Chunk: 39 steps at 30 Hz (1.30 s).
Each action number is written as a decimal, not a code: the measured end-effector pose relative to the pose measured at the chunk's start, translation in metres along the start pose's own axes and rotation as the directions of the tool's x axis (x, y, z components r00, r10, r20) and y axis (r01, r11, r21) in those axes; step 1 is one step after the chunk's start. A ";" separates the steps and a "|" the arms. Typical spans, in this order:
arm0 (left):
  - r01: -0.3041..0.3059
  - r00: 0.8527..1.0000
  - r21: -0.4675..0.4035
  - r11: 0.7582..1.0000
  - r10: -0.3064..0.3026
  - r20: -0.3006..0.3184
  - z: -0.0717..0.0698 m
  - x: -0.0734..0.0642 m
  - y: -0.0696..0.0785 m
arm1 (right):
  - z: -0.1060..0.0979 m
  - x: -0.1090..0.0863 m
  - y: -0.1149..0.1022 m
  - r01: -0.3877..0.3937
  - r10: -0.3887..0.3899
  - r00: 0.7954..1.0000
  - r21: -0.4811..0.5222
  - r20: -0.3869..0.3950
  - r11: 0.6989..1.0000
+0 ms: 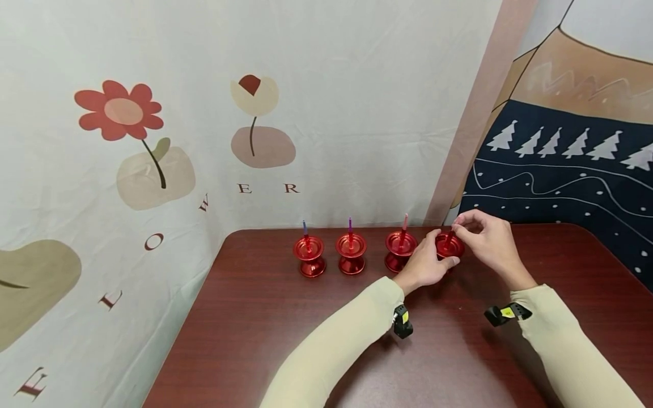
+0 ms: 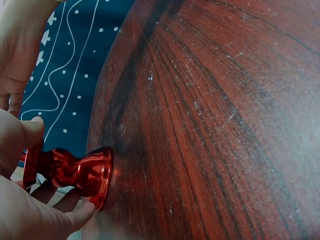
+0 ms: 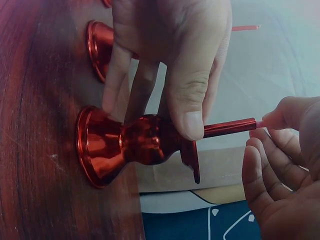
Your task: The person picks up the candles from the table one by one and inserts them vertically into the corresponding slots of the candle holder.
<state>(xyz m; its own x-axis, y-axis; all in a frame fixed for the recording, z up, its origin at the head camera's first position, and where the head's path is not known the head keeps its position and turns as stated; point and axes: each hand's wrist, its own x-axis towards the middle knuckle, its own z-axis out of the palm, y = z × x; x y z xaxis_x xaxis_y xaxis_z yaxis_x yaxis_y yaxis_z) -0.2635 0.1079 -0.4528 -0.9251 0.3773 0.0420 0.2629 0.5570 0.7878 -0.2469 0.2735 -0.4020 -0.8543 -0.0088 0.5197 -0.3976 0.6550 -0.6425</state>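
At the right end of a row stands a shiny red metal candle holder (image 1: 449, 247) with a flared foot, a dish top and a central tube. My left hand (image 1: 427, 262) steadies it, thumb on the dish rim and fingers around the body; the right wrist view shows the holder (image 3: 145, 140) upright on the table. My right hand (image 1: 487, 241) pinches a thin pink candle (image 3: 259, 124) between thumb and forefinger, right at the tube's open end. Most of that candle is hidden by the fingertips and tube. In the left wrist view the holder (image 2: 92, 172) is partly covered by the left hand (image 2: 30, 210).
To the left stand three matching holders, with a blue candle (image 1: 305, 228), a purple candle (image 1: 350, 225) and a pink candle (image 1: 405, 221) upright in them. The nearest holder (image 1: 395, 260) sits close beside my left hand. Behind the brown table (image 1: 285, 317) hangs a printed cloth (image 1: 357, 113).
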 end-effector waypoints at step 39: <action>0.025 0.995 -0.069 0.997 -0.018 0.095 -0.023 -0.048 0.007 | -0.002 -0.009 0.014 0.022 -0.018 0.997 -0.059 0.078 0.998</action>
